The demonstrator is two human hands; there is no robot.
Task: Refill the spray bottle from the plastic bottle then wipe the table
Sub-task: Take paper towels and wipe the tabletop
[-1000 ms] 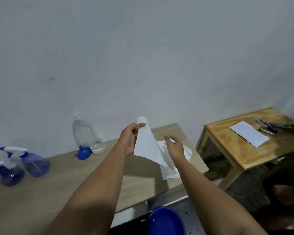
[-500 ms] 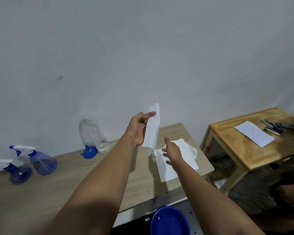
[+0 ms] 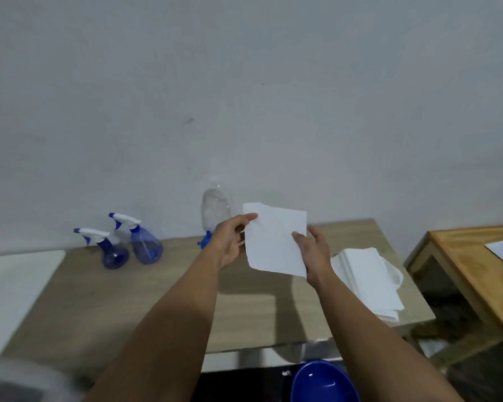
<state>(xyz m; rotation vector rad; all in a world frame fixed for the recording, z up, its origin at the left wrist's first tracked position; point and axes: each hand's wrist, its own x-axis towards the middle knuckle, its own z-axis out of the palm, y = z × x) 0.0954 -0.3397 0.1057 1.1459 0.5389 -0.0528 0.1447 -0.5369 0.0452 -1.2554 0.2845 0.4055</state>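
A white paper sheet (image 3: 273, 239) hangs in the air above the light wooden table (image 3: 134, 300). My left hand (image 3: 231, 243) pinches its left edge and my right hand (image 3: 317, 253) pinches its right edge. Behind my left hand a clear plastic bottle (image 3: 215, 204) stands against the wall, with a blue cap (image 3: 205, 242) lying at its foot. Two blue spray bottles (image 3: 115, 249) (image 3: 145, 243) with white triggers stand at the back left of the table.
A stack of white paper sheets (image 3: 366, 280) lies on the table's right end. A second wooden table (image 3: 476, 265) with a paper on it stands to the right. A blue bowl (image 3: 323, 382) sits below the table's front edge. A white surface (image 3: 12, 282) adjoins at left.
My right hand left the stack and took hold of the lifted sheet's right edge. The sheet now spreads flat between both hands. The view has swung left.
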